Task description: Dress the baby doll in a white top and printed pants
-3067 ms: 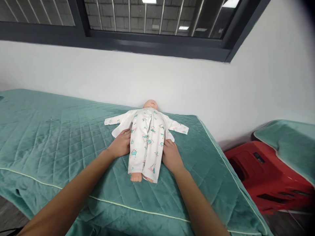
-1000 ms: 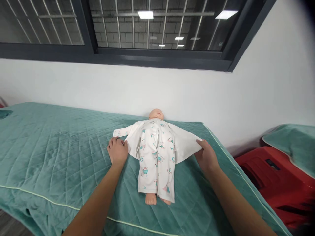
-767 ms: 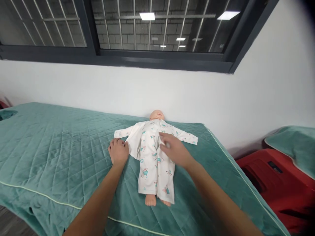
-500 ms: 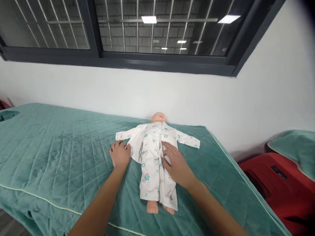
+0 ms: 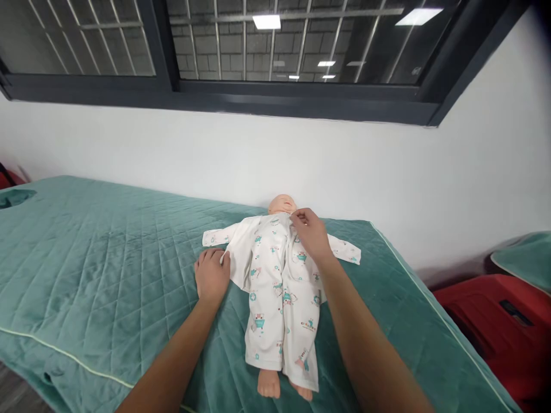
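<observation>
the doll lies on the bed, near its right end, head close to the wall behind, feet toward the front. clothes cover the part between, sleeves out to both sides. the left hand is on the bed at the clothes' left edge; the right hand is at their upper end, just before the head. a window sits in the wall above. right of the bed is a plastic object, cloth partly over it.
</observation>
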`<act>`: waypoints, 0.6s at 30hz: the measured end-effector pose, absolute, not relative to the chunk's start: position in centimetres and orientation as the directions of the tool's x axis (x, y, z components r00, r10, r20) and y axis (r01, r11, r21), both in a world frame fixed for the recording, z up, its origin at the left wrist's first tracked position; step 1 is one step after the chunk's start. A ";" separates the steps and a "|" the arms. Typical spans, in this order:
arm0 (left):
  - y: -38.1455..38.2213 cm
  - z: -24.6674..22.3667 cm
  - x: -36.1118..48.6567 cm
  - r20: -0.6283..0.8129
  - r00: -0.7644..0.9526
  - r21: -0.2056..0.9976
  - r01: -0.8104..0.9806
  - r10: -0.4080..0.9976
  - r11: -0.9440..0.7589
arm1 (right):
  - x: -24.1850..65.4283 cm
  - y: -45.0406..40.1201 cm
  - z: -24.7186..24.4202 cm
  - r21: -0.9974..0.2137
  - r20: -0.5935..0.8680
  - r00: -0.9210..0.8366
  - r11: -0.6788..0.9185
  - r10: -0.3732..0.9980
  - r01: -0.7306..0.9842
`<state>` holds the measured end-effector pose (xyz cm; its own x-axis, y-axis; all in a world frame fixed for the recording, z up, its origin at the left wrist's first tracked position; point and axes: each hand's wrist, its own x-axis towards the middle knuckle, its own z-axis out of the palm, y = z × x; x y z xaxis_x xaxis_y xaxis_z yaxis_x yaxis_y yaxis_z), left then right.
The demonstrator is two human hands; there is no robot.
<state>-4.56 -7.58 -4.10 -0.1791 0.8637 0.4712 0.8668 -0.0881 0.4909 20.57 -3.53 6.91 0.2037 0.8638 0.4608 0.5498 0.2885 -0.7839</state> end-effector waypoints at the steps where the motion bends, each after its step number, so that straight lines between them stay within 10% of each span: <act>1: -7.6 -4.0 -4.5 0.467 -0.170 0.508 0.855 0.868 -0.106 | 20.4 -2.7 6.6 -0.782 0.453 0.205 0.276 0.868 0.559; 10: -9.8 -1.5 -1.4 0.254 -0.179 0.907 0.384 0.951 -0.170 | 20.6 -2.8 4.2 -0.806 0.409 0.168 0.269 0.897 0.527; 18: -11.4 4.5 2.3 0.538 0.125 0.774 0.318 0.834 -0.547 | 21.7 -2.8 4.8 -0.910 0.276 0.348 0.127 0.896 0.395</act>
<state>2.32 -11.35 4.49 0.1249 0.8337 0.5379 0.3184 -0.5471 0.7742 21.67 -2.82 4.79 0.3481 0.8958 0.2763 0.3953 0.1270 -0.9097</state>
